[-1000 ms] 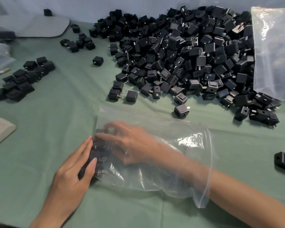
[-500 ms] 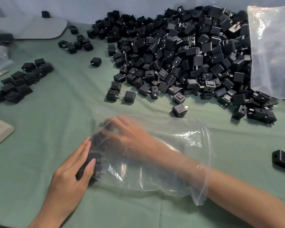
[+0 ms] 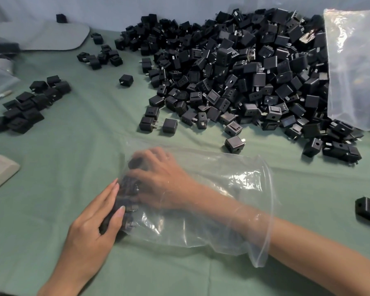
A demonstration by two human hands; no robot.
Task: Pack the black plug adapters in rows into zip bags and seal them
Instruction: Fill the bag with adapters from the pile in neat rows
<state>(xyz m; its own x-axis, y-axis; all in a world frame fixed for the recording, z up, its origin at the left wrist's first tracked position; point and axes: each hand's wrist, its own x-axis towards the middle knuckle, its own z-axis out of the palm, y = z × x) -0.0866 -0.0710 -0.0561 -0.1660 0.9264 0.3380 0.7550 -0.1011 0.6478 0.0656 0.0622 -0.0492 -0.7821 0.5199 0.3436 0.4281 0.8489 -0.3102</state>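
Left hand [image 3: 94,227] at lower centre, fingers flat, pressing bag [image 3: 233,182] at its closed end from outside. Right hand [image 3: 165,180] inside bag, fingers curled on adapters [image 3: 126,197] packed at that left end. Hands almost meet through plastic. Bag's long axis runs left-right, mouth at right. Pile [image 3: 244,71] upper right, beyond bag; right hand nearer.

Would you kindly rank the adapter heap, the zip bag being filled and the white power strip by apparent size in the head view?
1. adapter heap
2. zip bag
3. white power strip, cropped by the frame edge
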